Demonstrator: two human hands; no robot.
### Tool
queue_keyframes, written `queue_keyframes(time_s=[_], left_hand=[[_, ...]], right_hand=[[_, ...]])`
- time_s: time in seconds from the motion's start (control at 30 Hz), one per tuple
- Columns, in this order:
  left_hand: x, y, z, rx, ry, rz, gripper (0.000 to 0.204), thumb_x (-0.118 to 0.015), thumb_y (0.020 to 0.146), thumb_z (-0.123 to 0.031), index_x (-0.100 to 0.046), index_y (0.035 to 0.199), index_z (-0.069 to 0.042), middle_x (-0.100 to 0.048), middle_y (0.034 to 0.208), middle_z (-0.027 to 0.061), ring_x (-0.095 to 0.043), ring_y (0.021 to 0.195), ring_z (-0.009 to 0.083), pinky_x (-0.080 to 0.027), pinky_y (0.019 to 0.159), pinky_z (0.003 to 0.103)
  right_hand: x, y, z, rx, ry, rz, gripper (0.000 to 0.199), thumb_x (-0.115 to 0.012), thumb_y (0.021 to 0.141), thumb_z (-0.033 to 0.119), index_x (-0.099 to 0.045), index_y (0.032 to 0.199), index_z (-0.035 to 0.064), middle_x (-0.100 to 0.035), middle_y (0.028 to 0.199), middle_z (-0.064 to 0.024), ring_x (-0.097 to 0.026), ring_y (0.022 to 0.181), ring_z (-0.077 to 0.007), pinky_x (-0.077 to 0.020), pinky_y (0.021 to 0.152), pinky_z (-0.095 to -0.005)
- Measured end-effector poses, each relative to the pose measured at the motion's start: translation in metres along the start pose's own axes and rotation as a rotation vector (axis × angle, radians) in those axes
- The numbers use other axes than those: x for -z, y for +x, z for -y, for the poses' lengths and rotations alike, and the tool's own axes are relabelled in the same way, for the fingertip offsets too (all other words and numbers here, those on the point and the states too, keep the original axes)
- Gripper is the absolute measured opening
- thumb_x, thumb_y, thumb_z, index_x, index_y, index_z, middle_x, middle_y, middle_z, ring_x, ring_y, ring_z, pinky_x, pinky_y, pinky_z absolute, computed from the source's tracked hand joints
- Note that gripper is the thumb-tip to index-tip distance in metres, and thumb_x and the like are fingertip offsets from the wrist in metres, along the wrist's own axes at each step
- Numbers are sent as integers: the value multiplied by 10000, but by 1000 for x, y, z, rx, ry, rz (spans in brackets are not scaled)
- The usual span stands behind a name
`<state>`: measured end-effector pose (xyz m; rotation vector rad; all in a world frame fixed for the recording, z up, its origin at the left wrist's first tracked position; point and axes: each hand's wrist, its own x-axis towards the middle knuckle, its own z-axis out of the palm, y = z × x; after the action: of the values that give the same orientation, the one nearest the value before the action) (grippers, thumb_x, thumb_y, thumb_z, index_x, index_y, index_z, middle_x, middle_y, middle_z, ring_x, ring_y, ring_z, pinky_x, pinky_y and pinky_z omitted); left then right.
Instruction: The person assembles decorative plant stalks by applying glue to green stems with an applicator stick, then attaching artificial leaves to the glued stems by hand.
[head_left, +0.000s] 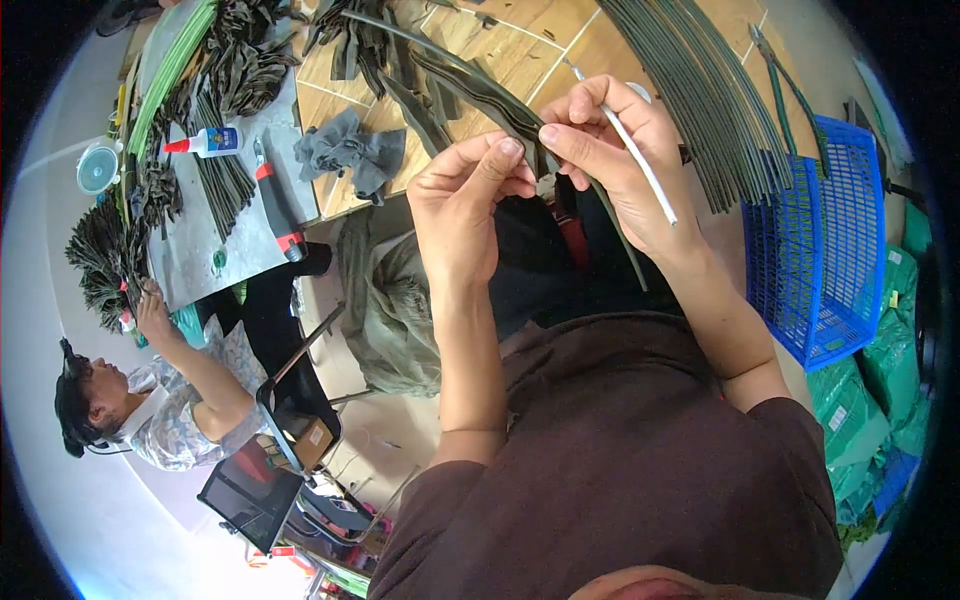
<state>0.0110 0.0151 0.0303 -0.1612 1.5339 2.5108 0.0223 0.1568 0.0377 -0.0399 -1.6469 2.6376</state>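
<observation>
Up near 12 o'clock, both hands close together over the wooden table (560,40). Left hand (462,205) with thumb and fingers pinched together on the near end of a long dark green leaf strip (470,92). Right hand (610,160) just beside it at 1 o'clock, fingertips pressed on the same end of the strip — and a thin white stick (640,160) tucked along the palm, pointing up toward 11 o'clock and down toward 5 o'clock. Long way of the leaf strip: from the pinch out toward 10 and 11 o'clock, away from the body, curving over the table. So the free part of the strip up and to the left of the fingers, the held end right between the two hands. Left hand a bit nearer to the free length; right hand nearer to the tip. Both hands touching the strip, not apart from it. More dark strips (700,90) in a fan at 1 o'clock, well apart from the hands. Blue basket (815,250) at 3 o'clock with green pliers (790,90) on its rim. Glue bottle (212,142) and a red and black tool (278,205) at 10 o'clock on a grey board — near another person's hand (152,305) at 9 o'clock. Grey cloth (350,150) near 11 o'clock.
</observation>
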Motion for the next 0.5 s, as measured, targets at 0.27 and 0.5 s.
queue_keyframes(time_s=[0.27,0.5], left_hand=[[13,7,-2,-56,229,-118,102,-636,790,-54,-633,836,36,-617,694,73,-575,585,108,-458,504,193],[16,18,-6,-340,845,-382,170,-650,794,-104,-624,882,39,-615,696,45,-563,588,66,-413,487,172]], right_hand=[[8,3,10,73,24,-136,147,-616,791,18,-482,834,56,-560,778,-33,-481,563,-27,-390,473,-138],[13,0,16,112,14,-123,152,-613,789,-1,-481,839,56,-571,796,-40,-498,593,-30,-408,492,-144]])
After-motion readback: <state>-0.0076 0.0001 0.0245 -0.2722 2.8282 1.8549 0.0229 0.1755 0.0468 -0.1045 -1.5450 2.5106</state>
